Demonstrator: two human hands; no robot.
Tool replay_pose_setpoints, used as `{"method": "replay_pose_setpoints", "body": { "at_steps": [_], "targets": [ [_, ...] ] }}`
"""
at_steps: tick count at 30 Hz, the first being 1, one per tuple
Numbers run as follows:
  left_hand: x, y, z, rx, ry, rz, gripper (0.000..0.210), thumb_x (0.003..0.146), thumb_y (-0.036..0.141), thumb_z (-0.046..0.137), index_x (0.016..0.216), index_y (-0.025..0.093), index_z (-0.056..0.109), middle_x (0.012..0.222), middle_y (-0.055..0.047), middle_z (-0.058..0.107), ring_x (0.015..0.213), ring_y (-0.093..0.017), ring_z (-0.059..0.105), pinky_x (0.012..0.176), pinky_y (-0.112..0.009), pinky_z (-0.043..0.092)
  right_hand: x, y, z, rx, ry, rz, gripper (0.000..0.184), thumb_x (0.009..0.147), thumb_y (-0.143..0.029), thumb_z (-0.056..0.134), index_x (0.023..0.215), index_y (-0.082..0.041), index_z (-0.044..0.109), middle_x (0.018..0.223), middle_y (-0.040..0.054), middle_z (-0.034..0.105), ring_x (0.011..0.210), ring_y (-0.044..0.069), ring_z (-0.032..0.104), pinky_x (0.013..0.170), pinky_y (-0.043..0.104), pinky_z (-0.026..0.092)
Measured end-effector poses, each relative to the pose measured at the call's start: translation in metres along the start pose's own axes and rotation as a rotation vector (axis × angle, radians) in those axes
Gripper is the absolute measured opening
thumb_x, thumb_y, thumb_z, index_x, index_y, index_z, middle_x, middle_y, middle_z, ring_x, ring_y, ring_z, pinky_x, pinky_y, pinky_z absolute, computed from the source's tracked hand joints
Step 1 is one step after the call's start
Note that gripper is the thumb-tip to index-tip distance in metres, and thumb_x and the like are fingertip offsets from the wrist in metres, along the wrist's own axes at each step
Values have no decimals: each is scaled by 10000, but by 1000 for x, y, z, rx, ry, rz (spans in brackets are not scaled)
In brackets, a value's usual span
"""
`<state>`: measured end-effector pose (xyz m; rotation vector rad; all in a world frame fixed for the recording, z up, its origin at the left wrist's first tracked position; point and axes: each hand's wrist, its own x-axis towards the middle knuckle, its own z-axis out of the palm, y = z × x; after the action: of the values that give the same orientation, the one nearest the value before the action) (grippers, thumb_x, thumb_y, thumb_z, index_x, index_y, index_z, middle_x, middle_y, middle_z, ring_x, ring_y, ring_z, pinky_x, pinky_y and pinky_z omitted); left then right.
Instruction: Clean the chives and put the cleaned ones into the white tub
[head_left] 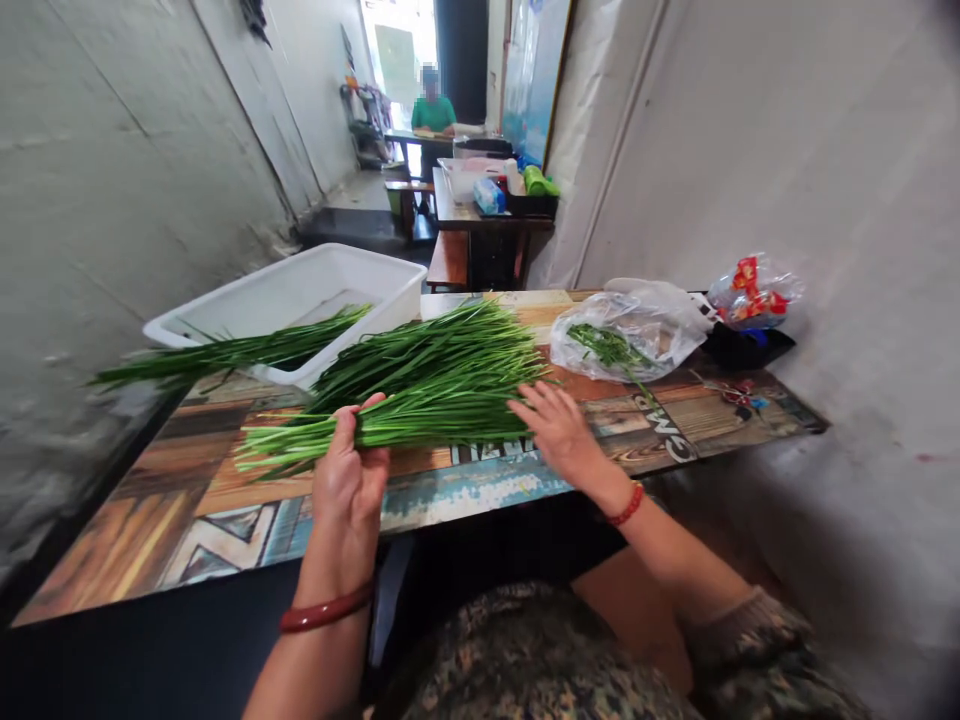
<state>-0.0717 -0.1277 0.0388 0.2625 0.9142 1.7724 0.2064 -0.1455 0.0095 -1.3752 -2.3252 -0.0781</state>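
A bunch of garlic chives (442,415) lies across my left hand (352,465), whose thumb and fingers close around it near the pale stalk ends. My right hand (555,425) is at the other end of the bunch, fingers spread and fingertips by the green leaf tips. Just behind, a larger pile of garlic chives (427,345) rests on the wood-patterned table (450,490). More chives (247,350) lie over the edge of a white plastic tub (360,262) at the left.
A clear plastic bag (667,320) with green scraps sits at the right, near a red-printed packet (750,295) and small loose items (739,395). Walls stand on both sides. Farther back, a person in green (433,112) sits behind another table (487,215) holding containers.
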Motion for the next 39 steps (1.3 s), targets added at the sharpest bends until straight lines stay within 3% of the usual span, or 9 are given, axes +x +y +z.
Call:
{"method": "replay_pose_setpoints", "body": {
  "at_steps": [4, 8, 12, 20, 23, 28, 32, 36, 39],
  "targets": [
    [12, 9, -19, 7, 55, 32, 198, 963, 237, 466, 804, 200, 578, 924, -34, 750, 867, -135, 694, 831, -265, 572, -29, 60, -14, 106, 169, 196, 514, 911, -94, 381, 1385, -245, 508, 1453, 122, 498, 1382, 285, 404, 1135, 526, 314],
    [18, 12, -24, 32, 77, 27, 175, 943, 234, 494, 797, 213, 587, 969, -36, 741, 913, -153, 685, 809, -269, 580, -45, 84, -36, 266, 332, 315, 411, 945, -198, 410, 1328, -249, 551, 1351, 142, 576, 1253, 273, 538, 1086, 450, 402],
    [17, 13, -20, 41, 67, 23, 164, 931, 241, 504, 800, 213, 598, 983, -39, 735, 949, -161, 676, 816, -267, 582, -44, 75, -46, 402, 404, 430, 338, 952, -291, 447, 1247, -256, 607, 1244, 136, 640, 1067, 253, 644, 934, 395, 506],
    [20, 14, -31, 146, -60, 49, 84, 892, 269, 580, 824, 227, 609, 990, -35, 740, 784, -144, 693, 606, -215, 572, -25, 58, -48, 647, 487, 436, 369, 957, -412, 469, 1218, -201, 622, 1189, 107, 687, 1058, 221, 665, 963, 433, 509],
    [10, 11, -21, 131, -88, 29, 112, 907, 277, 564, 819, 224, 609, 1011, -18, 741, 797, -141, 696, 652, -231, 580, -12, 46, -63, 745, 549, 378, 407, 983, -439, 415, 1273, -213, 590, 1257, 98, 656, 1143, 216, 628, 1007, 424, 490],
    [-18, 1, 10, 111, -251, 3, 142, 834, 329, 683, 831, 203, 616, 912, -30, 753, 933, -212, 708, 848, -358, 575, 24, 13, -93, 643, 377, 123, 517, 1000, -516, 298, 1378, -245, 524, 1434, 50, 533, 1370, 214, 438, 1175, 439, 306],
    [-33, 1, 29, 168, -415, -29, 226, 747, 354, 774, 854, 210, 637, 866, -33, 752, 913, -251, 716, 855, -396, 570, 50, 4, -87, 680, 98, -91, 627, 967, -631, 254, 1368, -244, 543, 1446, 25, 523, 1435, 208, 337, 1205, 461, 231],
    [-29, 10, 39, 114, -372, -48, 126, 830, 325, 694, 820, 209, 645, 877, -23, 751, 908, -229, 712, 862, -392, 570, 42, 8, -58, 986, -167, 48, 613, 974, -618, 239, 1228, -255, 664, 1218, 34, 690, 1207, 193, 596, 1070, 422, 454],
    [-17, 15, 41, 67, -259, -25, 153, 900, 282, 600, 783, 188, 632, 889, -29, 749, 905, -211, 705, 885, -400, 560, 15, 9, -35, 1072, -91, 219, 519, 982, -559, 298, 1255, -285, 644, 1143, 30, 711, 1119, 207, 644, 978, 431, 527]
  ]
}}
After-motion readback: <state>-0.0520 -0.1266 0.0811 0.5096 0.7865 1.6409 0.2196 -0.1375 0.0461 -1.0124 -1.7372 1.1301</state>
